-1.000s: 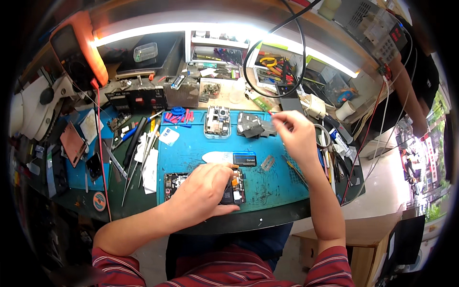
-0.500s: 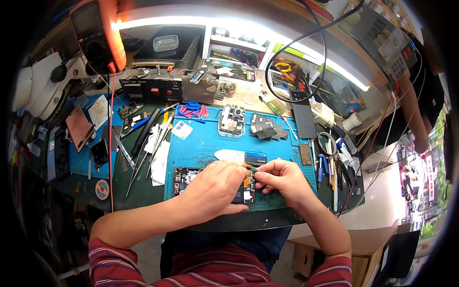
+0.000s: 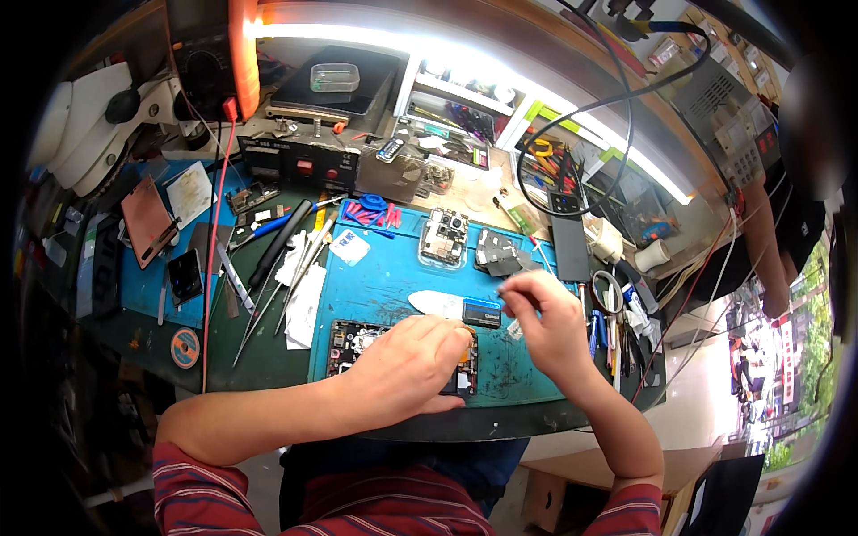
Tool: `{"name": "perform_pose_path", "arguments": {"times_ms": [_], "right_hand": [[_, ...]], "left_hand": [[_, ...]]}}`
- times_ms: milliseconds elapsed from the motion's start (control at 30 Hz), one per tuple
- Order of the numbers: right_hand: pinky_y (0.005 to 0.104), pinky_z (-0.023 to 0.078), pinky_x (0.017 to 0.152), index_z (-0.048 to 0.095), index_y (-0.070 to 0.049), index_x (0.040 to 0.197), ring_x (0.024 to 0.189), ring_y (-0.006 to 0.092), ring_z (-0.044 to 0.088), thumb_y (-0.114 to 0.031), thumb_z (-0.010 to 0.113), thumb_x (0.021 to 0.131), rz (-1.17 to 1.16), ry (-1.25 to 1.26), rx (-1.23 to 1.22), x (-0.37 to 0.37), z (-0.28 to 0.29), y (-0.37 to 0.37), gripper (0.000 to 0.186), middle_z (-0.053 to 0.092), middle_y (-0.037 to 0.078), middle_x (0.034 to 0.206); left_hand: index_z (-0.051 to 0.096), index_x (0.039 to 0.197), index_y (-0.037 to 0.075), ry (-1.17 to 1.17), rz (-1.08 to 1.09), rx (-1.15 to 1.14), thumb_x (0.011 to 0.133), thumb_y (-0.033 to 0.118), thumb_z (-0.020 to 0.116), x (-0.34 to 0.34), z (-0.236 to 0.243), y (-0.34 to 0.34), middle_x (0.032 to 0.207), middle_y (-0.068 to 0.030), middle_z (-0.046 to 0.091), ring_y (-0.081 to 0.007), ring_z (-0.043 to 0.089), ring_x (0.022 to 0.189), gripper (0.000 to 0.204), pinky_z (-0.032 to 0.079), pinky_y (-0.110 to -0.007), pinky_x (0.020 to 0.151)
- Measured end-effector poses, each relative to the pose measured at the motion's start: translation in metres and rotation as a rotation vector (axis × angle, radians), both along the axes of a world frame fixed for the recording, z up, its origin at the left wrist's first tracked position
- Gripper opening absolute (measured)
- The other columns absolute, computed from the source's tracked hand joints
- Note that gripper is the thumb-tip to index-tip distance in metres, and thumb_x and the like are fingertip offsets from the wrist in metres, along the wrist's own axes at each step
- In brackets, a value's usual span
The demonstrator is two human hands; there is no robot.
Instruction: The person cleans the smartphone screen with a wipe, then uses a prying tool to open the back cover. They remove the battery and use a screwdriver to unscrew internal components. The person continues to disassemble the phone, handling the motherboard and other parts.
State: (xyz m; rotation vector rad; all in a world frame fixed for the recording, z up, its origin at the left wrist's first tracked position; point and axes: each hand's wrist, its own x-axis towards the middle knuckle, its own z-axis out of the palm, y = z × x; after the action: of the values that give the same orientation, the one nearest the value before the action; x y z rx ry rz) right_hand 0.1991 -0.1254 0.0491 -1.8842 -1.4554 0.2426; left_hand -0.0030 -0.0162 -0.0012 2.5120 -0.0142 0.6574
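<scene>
An opened phone [image 3: 344, 344] with bare circuit boards and a dark battery lies on the blue mat at the near edge. My left hand [image 3: 411, 357] rests across it and covers its middle. The left finger and thumb close on an orange flex cable [image 3: 466, 331] at the phone's right end. My right hand [image 3: 552, 326] is raised off the mat to the right of the phone. Its thumb and forefinger are pinched, with a tiny dark bit at their tips, too small to name. Just behind the phone lies a flat pry blade [image 3: 436, 303] with a blue-and-black handle [image 3: 481, 314].
On the blue mat [image 3: 375, 286] stand a clear box with a phone board [image 3: 444, 235] and a pile of dark flat pieces [image 3: 502, 252]. Tweezers [image 3: 304, 259] lie left; a tape roll [image 3: 607, 291] and pens lie right. A black cable loop [image 3: 529, 179] hangs overhead.
My right hand has lifted away from the phone, up and to the right, with fingers pinched. My left hand stays on the phone. The view has shifted slightly.
</scene>
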Motion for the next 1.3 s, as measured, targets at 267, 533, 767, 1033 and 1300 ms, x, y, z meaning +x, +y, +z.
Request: {"name": "perform_pose_path", "arguments": {"times_ms": [267,533,767,1033,1300], "right_hand": [[0.0356,0.056,0.072,0.068,-0.008,0.093,0.084,0.0242,0.067,-0.005,0.068,0.081,0.415,-0.711,0.217,-0.020,-0.019,0.098,0.013,0.067,0.003,0.097],[0.0348,0.055,0.079,0.078,-0.013,0.092,0.087,0.0217,0.061,-0.008,0.081,0.066,0.466,-0.700,0.155,-0.022,-0.034,0.110,0.027,0.068,-0.002,0.095],[0.0360,0.054,0.079,0.079,-0.010,0.092,0.088,0.0246,0.067,-0.008,0.081,0.077,0.339,-0.573,0.256,-0.014,-0.012,0.101,0.015,0.075,0.003,0.097],[0.0382,0.050,0.057,0.072,-0.008,0.077,0.058,0.0292,0.062,-0.027,0.075,0.094,-0.093,-0.499,0.080,0.027,0.021,-0.004,0.026,0.064,0.006,0.065],[0.0365,0.054,0.077,0.072,-0.006,0.121,0.091,0.0268,0.066,-0.009,0.074,0.087,-0.099,-0.606,-0.064,0.038,-0.019,-0.103,0.034,0.069,0.008,0.101]], "left_hand": [[0.053,0.116,-0.002,0.060,0.028,0.052,0.073,0.035,0.088,-0.001,0.003,-0.001,0.113,-0.0161,0.061,-0.0326,0.061,0.108,0.067,0.050,-0.041,0.095],[0.053,0.118,-0.001,0.066,0.048,0.024,0.076,0.037,0.086,-0.004,0.000,-0.003,0.113,-0.0163,0.059,-0.0332,0.060,0.108,0.065,0.049,-0.042,0.097],[0.053,0.116,-0.001,0.071,0.016,0.016,0.076,0.035,0.086,-0.002,0.003,-0.001,0.119,-0.0172,0.060,-0.0342,0.060,0.113,0.064,0.048,-0.043,0.099],[0.054,0.128,0.000,0.154,-0.061,-0.058,0.072,0.035,0.091,-0.006,0.011,0.002,0.133,-0.0176,0.061,-0.0354,0.057,0.126,0.076,0.047,-0.044,0.107],[0.067,0.106,0.005,0.110,0.065,0.075,0.082,0.021,0.083,-0.002,0.027,0.011,0.109,-0.0099,0.069,-0.0311,0.065,0.103,0.032,0.051,-0.041,0.088]]}}
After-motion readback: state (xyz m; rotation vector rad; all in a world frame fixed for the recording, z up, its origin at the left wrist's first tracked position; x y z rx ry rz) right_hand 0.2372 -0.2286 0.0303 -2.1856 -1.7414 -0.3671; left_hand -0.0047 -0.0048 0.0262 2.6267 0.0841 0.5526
